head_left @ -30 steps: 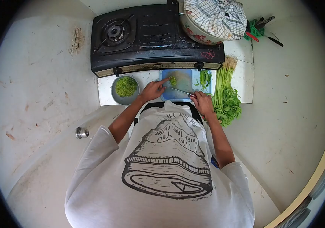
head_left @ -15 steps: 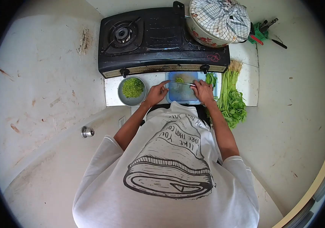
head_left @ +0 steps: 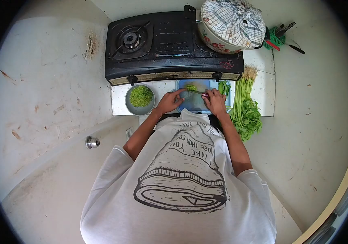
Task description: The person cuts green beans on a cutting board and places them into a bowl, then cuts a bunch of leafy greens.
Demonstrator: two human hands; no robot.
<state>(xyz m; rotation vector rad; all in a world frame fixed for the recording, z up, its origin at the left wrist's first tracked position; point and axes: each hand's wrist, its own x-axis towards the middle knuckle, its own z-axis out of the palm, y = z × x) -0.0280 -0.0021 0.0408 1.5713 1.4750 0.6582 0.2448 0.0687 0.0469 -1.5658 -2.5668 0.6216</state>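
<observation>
My right hand (head_left: 215,102) is closed around the handle of a knife (head_left: 195,92), whose blade points left over the blue cutting board (head_left: 194,105). My left hand (head_left: 169,102) is at the board's left edge, thumb and forefinger apart, with the forefinger's tip close to the blade's tip. Whether they touch is too small to tell. Just beyond the blade is a small heap of chopped greens (head_left: 191,87). Some green leaves (head_left: 223,87) lie at the board's right side, by my right hand. Left of my left hand, a grey bowl (head_left: 140,110) holds more chopped greens (head_left: 141,96).
A bunch of leafy stalks (head_left: 246,107) lies right of the board. Behind stands a black two-burner stove (head_left: 172,38) with a cloth-topped pot (head_left: 222,44) on its right. A green basket (head_left: 277,40) with utensils sits at the far right. A door knob (head_left: 93,142) is at left.
The knife has tilted, its blade now just in front of the chopped heap. My right hand has shifted slightly left and down, and my left forefinger is a little lower. The view has shifted slightly.
</observation>
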